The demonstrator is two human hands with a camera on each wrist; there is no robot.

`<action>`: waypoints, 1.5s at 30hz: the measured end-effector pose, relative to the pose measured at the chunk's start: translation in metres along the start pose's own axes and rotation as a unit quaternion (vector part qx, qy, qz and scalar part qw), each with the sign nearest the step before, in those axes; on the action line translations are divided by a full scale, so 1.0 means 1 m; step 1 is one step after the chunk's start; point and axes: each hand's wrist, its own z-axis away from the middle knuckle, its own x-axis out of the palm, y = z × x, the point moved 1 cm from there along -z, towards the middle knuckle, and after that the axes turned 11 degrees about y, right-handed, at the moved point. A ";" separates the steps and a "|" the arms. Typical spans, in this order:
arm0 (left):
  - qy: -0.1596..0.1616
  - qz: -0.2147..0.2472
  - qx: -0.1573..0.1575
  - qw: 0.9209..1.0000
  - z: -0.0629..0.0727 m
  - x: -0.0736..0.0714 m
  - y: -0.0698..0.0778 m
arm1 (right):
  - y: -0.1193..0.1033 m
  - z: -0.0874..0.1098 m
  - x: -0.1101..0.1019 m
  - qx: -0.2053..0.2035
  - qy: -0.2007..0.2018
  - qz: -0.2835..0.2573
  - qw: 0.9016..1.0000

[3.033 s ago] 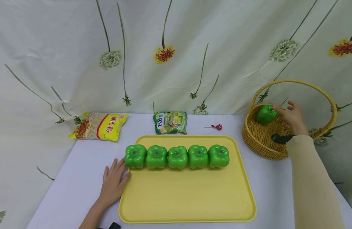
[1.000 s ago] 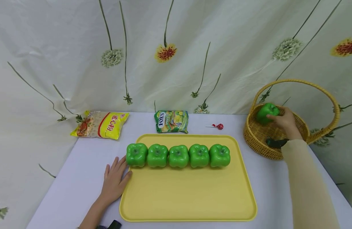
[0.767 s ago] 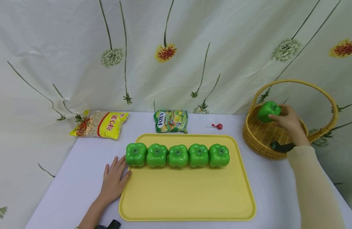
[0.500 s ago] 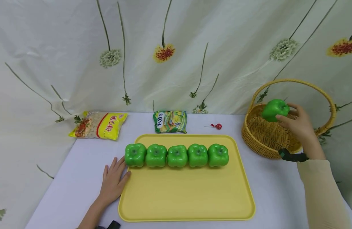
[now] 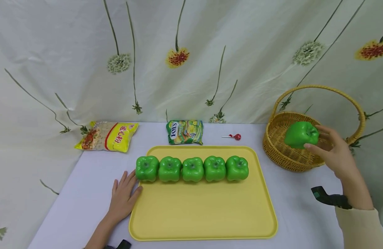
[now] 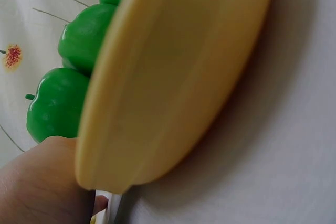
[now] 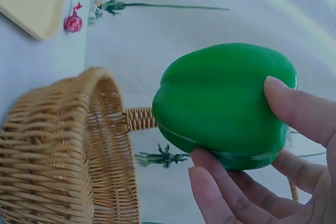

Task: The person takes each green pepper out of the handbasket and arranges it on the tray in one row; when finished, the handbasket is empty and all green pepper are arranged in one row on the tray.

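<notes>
My right hand (image 5: 337, 152) grips a green bell pepper (image 5: 301, 135) between thumb and fingers, above the wicker basket (image 5: 281, 157) and under its arched handle. In the right wrist view the bell pepper (image 7: 226, 100) is tilted on its side, raised above the basket rim (image 7: 97, 77). My left hand (image 5: 123, 199) lies with fingers extended at the left edge of the yellow tray (image 5: 204, 214). Its fingertips are right beside the leftmost of several green bell peppers (image 5: 147, 168) lined up along the tray's back. The left wrist view shows the tray's side wall (image 6: 173, 77) close up.
A yellow food bag (image 5: 109, 136) lies at the back left of the white table (image 5: 73, 204). Beyond the tray are a green candy bag (image 5: 185, 132) and a red lollipop (image 5: 237, 137). A flowered cloth (image 5: 148, 86) hangs behind the table.
My right hand has taken hold of the bell pepper in the basket, lifted it and drawn it back toward me. The left hand and the row on the tray have stayed put.
</notes>
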 end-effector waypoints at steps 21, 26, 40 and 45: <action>0.003 -0.002 0.003 1.000 -0.001 0.001 -0.001 | -0.003 0.046 0.062 -0.093 -0.097 -0.043 0.990; 0.000 -0.005 0.000 1.000 -0.002 0.002 -0.001 | -0.002 0.047 0.076 -0.094 -0.125 -0.036 0.987; 0.004 -0.006 0.005 1.000 -0.001 0.002 -0.001 | -0.002 0.050 0.095 -0.096 -0.151 -0.022 0.984; 0.006 -0.006 0.002 1.000 0.000 0.002 -0.001 | -0.003 0.050 0.095 -0.097 -0.150 -0.021 0.984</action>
